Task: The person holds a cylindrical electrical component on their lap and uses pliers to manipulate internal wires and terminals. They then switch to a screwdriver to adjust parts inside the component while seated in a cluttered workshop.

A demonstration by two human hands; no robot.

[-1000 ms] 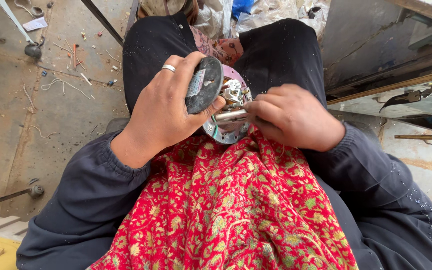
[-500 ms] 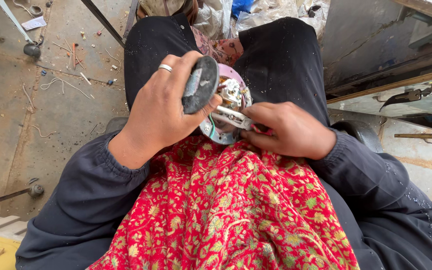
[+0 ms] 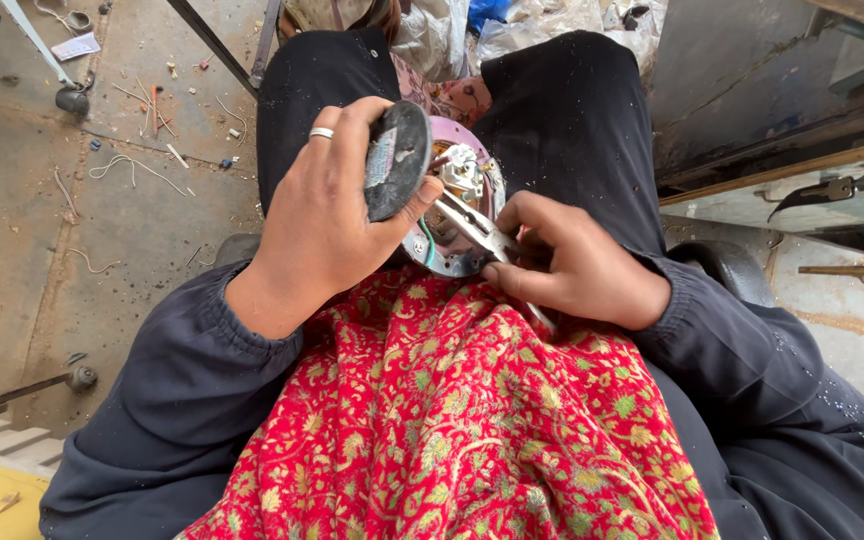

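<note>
My left hand point(image 3: 327, 215), a silver ring on one finger, grips a dark round cover point(image 3: 396, 158) tilted on edge against a round metal appliance base point(image 3: 452, 215) with a pink rim, resting on my lap. Inside the base I see a white terminal block and green and other wires. My right hand point(image 3: 577, 262) holds a pair of metal pliers point(image 3: 477, 228) whose tips reach into the base near the wiring. Both sleeves are dark. A red patterned cloth point(image 3: 462, 420) covers my lap below the hands.
The concrete floor point(image 3: 32, 230) at left is strewn with wire scraps and small bits. A metal rod point(image 3: 217, 45) runs diagonally at top. A grey metal cabinet point(image 3: 782, 120) stands at right. Plastic bags lie at the top. A yellow edge shows at bottom left.
My left hand has tipped the dark cover further up on edge. My right hand has slid back down and right, and the pliers now show more clearly inside the base.
</note>
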